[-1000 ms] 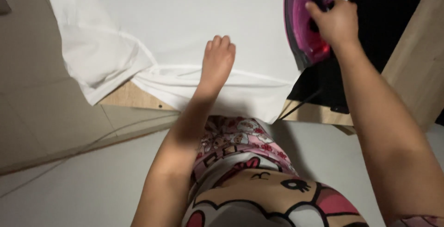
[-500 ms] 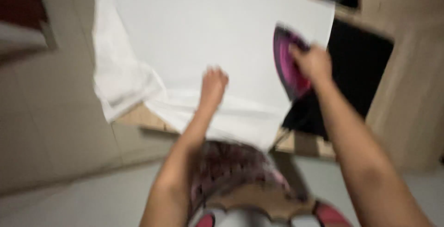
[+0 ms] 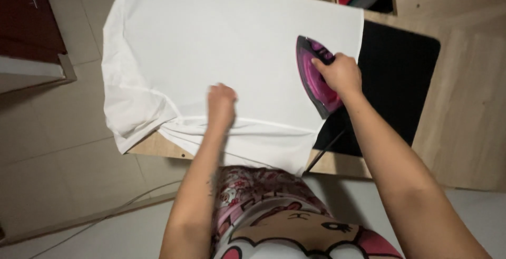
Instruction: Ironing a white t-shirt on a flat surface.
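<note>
White garment [image 3: 221,42] spread flat across the wooden bench [image 3: 474,106], its left edge and a loose fold hanging over the bench side toward the tiled floor [image 3: 58,132]. A raised seam or hem runs across the cloth near the person's body.

Left hand [image 3: 221,104] rests knuckles-up on the cloth just above that seam, fingers curled under and pressing the fabric; whether they pinch any of it, cannot tell.

Right hand [image 3: 340,73] is clenched around the handle of a purple-pink iron [image 3: 315,77], which sits at the right edge of the garment, nose pointing away from the person. Its heel lies next to a black mat [image 3: 400,79] that covers the bench just right of the cloth. A dark cord [image 3: 324,151] trails from the iron's heel toward the near bench edge.
</note>
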